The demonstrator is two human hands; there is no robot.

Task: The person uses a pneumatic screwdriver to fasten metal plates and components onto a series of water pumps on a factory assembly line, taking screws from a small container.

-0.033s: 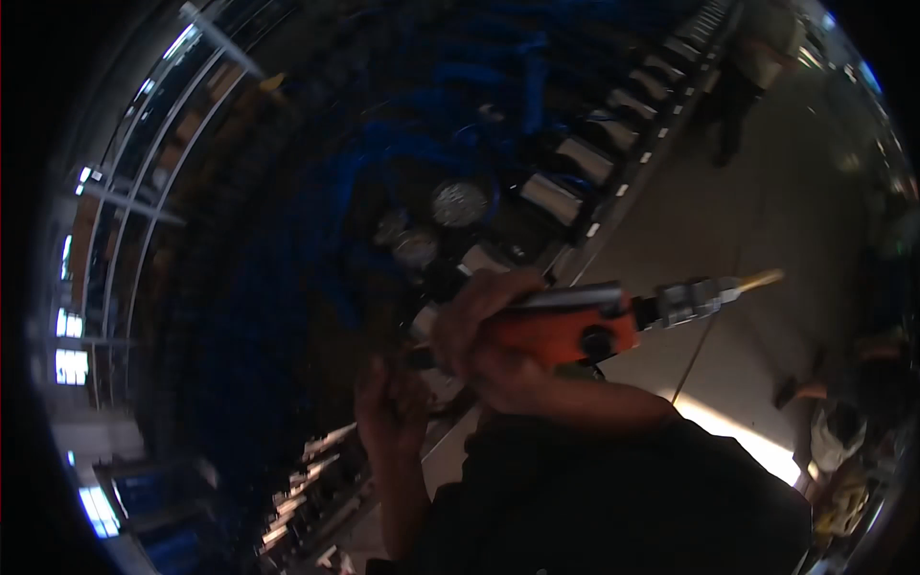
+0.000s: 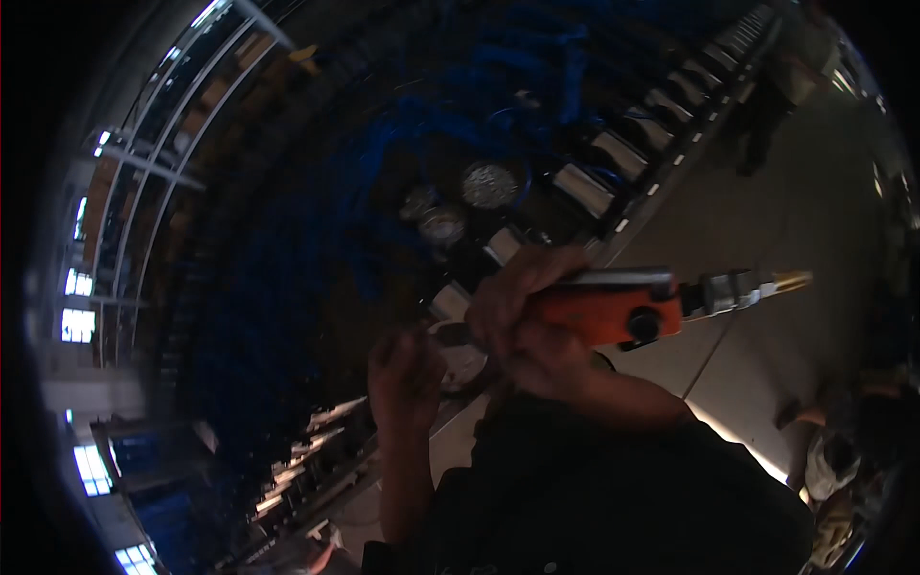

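My right hand [image 2: 537,326] is wrapped round an orange hand-held power tool [image 2: 613,314], which lies almost level in front of my body. The tool has a silver strip along its top, a black knob on its side and metal fittings ending in a brass-coloured tip at the right. Its dark left end reaches toward my left hand [image 2: 406,374]. That hand is raised with curled fingers; whether anything is in them is hidden by shadow and blur. Between the hands shows a pale rounded thing [image 2: 463,364] with a dark curved edge, its kind unclear.
Beyond my hands stand round containers of small metallic pieces [image 2: 489,185]. A row of pale blocks [image 2: 583,190] follows the long bench edge. Dark blue things fill the bench behind. Shelving [image 2: 144,172] rises at left; other people stand at right, near and far.
The whole view has shifted, so bench, tool and right hand appear farther right and slightly higher. My left hand has risen a little in the picture. The right hand's grip is unchanged.
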